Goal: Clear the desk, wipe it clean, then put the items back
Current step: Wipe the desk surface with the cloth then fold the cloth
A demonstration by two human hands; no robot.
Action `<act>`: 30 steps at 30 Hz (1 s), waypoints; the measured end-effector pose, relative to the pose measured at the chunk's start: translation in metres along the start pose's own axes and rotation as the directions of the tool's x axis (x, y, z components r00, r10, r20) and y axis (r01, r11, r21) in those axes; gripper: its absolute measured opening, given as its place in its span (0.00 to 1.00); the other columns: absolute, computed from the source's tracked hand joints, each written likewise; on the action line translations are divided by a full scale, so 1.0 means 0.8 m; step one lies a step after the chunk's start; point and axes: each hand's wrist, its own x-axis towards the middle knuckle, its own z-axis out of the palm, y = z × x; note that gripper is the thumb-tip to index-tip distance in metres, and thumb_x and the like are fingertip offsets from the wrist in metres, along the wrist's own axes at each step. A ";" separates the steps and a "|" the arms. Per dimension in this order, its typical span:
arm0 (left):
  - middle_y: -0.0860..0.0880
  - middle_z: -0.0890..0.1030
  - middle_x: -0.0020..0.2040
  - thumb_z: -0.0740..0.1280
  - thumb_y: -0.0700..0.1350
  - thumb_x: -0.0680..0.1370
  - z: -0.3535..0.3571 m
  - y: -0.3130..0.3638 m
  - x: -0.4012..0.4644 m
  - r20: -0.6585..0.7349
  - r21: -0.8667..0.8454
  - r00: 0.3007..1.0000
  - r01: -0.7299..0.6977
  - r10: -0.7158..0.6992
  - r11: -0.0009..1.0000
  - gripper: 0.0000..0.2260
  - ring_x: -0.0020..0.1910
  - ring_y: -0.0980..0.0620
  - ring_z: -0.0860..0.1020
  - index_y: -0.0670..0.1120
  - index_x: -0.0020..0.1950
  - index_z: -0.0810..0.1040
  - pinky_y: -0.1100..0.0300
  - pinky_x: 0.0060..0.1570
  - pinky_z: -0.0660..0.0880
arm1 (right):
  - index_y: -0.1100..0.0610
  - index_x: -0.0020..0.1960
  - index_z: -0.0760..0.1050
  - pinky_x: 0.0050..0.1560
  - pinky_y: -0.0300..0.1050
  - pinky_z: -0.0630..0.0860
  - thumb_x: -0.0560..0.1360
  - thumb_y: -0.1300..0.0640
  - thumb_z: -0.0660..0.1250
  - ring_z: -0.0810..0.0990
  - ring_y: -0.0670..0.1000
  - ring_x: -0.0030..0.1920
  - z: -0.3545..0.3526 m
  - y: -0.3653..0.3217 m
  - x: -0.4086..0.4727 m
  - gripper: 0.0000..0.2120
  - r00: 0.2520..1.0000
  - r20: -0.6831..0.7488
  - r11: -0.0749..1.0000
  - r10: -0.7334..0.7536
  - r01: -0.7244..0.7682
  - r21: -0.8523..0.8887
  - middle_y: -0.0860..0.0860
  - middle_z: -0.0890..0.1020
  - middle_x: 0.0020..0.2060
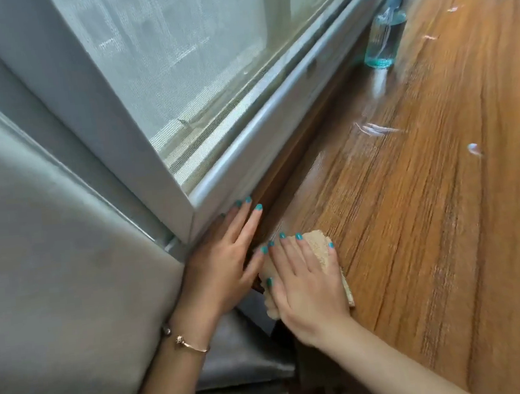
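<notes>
- Our right hand [305, 284] lies flat, fingers straight and spread, pressing a beige cloth [319, 245] onto the wooden tabletop [428, 212] at its near corner by the window.
- Our left hand [227, 263] rests just beside it, fingers straight, its edge against the tabletop's side below the window frame [247, 144]; it holds nothing (a thin bracelet [192, 344] sits on that wrist).
- Well beyond both hands, a clear spray bottle [384, 35] with blue liquid stands upright on the tabletop close to the window.
- Ahead and to the right of the right hand, wet streaks and white smears [379, 128] mark the wood.
</notes>
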 end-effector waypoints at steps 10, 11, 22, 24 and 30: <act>0.46 0.66 0.75 0.64 0.51 0.76 0.009 -0.014 0.000 0.026 0.118 0.983 -0.182 0.180 0.976 0.28 0.71 0.45 0.67 0.48 0.76 0.65 0.49 0.71 0.62 | 0.55 0.80 0.42 0.73 0.67 0.43 0.80 0.43 0.50 0.39 0.54 0.78 -0.003 -0.066 0.011 0.35 0.945 0.068 0.946 0.320 -0.315 -0.074 0.52 0.38 0.77; 0.46 0.66 0.75 0.63 0.52 0.77 0.012 -0.016 0.001 0.028 0.150 0.979 -0.206 0.204 0.967 0.27 0.71 0.44 0.67 0.48 0.76 0.65 0.48 0.71 0.61 | 0.53 0.80 0.50 0.74 0.65 0.47 0.79 0.44 0.47 0.46 0.52 0.79 -0.008 -0.052 -0.007 0.31 0.927 -0.001 0.926 0.375 -0.374 -0.048 0.51 0.47 0.79; 0.45 0.70 0.73 0.58 0.53 0.77 0.013 -0.003 -0.006 -0.016 -0.014 0.979 -0.202 0.202 0.979 0.26 0.73 0.45 0.67 0.46 0.74 0.69 0.42 0.74 0.51 | 0.45 0.79 0.37 0.73 0.65 0.40 0.80 0.41 0.42 0.39 0.52 0.78 -0.016 -0.031 -0.026 0.30 0.744 -0.003 0.741 0.669 -0.666 -0.084 0.46 0.41 0.79; 0.46 0.71 0.72 0.57 0.54 0.77 0.011 0.015 -0.017 -0.044 -0.224 0.984 -0.179 0.174 0.958 0.25 0.73 0.48 0.66 0.46 0.72 0.70 0.46 0.75 0.41 | 0.47 0.78 0.34 0.74 0.64 0.40 0.80 0.39 0.50 0.35 0.53 0.78 -0.011 -0.060 -0.012 0.36 0.844 0.087 0.846 0.529 -0.516 -0.137 0.47 0.38 0.78; 0.51 0.59 0.78 0.47 0.60 0.79 0.026 0.048 -0.043 0.118 -0.385 0.964 -0.177 0.238 0.906 0.28 0.78 0.53 0.50 0.54 0.78 0.60 0.49 0.76 0.44 | 0.42 0.78 0.38 0.76 0.57 0.49 0.75 0.38 0.26 0.43 0.48 0.78 -0.034 0.071 -0.157 0.32 0.683 -0.083 0.667 0.726 -0.728 -0.158 0.43 0.46 0.79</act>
